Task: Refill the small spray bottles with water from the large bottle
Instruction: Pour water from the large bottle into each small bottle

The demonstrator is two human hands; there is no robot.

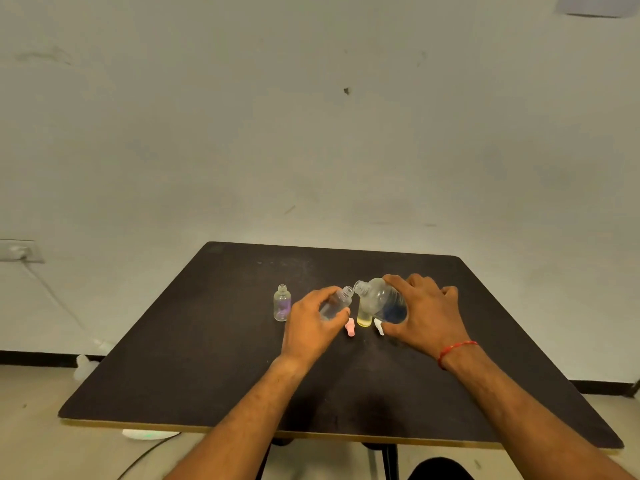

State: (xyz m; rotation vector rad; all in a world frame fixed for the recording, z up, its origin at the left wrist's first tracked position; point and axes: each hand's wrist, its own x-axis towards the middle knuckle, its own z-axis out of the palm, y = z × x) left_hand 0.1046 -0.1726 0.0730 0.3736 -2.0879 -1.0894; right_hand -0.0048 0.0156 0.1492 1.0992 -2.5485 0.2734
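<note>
My left hand (313,322) grips a small clear spray bottle (337,303), uncapped and tilted to the right. My right hand (424,315) holds the large clear water bottle (381,299), tipped to the left so that its open mouth meets the small bottle's mouth. A second small bottle (282,303) stands upright and uncapped to the left. A third small bottle with a yellowish base (364,318) stands behind the large one, partly hidden. A pink spray cap (350,329) and a white spray cap (379,327) lie on the table between my hands.
Everything sits on a dark square table (207,358) against a pale wall. A wall socket (19,251) with a cable is at the left. A white object (85,367) lies on the floor beside the table.
</note>
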